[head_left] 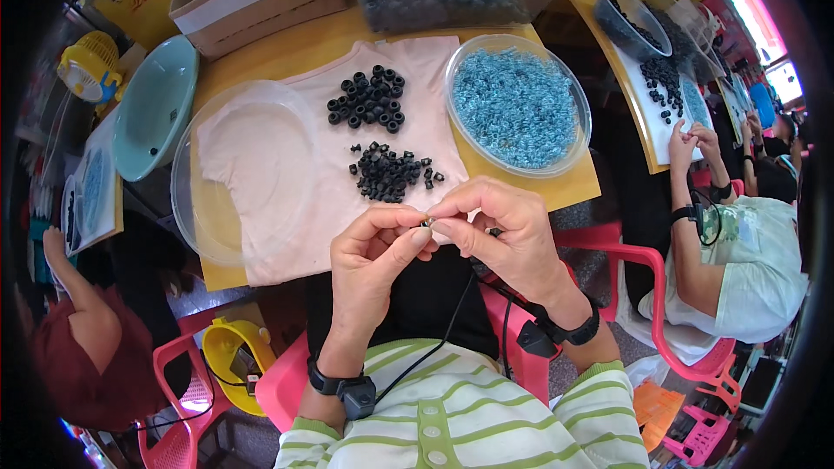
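My left hand and my right hand meet in front of my chest, just past the near edge of the cloth. Thumb and fingertips of both are pinched around one tiny shiny piece, too small to name. A small dark part shows between the curled fingers of my right hand. Just beyond lies a pile of small black plastic parts. Farther off is a group of larger black ring-shaped caps. Both piles rest on a pale pink shirt spread over the table.
A round tub of small shiny blue pieces stands to the right. A clear round lid lies left, beside a teal basin. Behind stand a cardboard box and a clear bin of black parts. Co-workers sit on both sides.
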A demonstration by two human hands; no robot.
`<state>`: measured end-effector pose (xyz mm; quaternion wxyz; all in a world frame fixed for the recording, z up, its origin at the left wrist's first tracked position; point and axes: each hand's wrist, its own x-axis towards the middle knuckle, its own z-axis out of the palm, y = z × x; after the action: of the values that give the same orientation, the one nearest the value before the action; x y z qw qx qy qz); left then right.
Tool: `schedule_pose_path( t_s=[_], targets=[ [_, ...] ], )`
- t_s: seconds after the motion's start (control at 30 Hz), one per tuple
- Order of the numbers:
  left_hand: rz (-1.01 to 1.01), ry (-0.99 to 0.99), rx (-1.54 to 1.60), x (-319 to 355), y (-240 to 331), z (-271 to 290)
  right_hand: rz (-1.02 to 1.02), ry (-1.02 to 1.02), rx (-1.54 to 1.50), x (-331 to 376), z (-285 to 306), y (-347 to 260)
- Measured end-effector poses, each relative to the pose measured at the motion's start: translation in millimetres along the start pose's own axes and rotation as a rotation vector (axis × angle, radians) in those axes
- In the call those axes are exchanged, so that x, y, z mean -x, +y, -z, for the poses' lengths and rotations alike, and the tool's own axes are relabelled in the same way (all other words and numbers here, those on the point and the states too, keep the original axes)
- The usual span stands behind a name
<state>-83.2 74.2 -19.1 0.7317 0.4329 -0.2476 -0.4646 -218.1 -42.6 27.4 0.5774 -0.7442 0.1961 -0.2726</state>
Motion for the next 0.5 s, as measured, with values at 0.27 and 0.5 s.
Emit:
schedule_pose_path(
  t_s=[0.27, 0.5],
  targets=[
    [0.18, 0.035, 0.318, 11, 5, 12, 0.052, 0.088, 0.06, 5, -6, 3],
    [0.207, 0.002, 0.349, 14, -5, 17, 0.148, 0.106, 0.153, 9, -9, 5]
  ],
)
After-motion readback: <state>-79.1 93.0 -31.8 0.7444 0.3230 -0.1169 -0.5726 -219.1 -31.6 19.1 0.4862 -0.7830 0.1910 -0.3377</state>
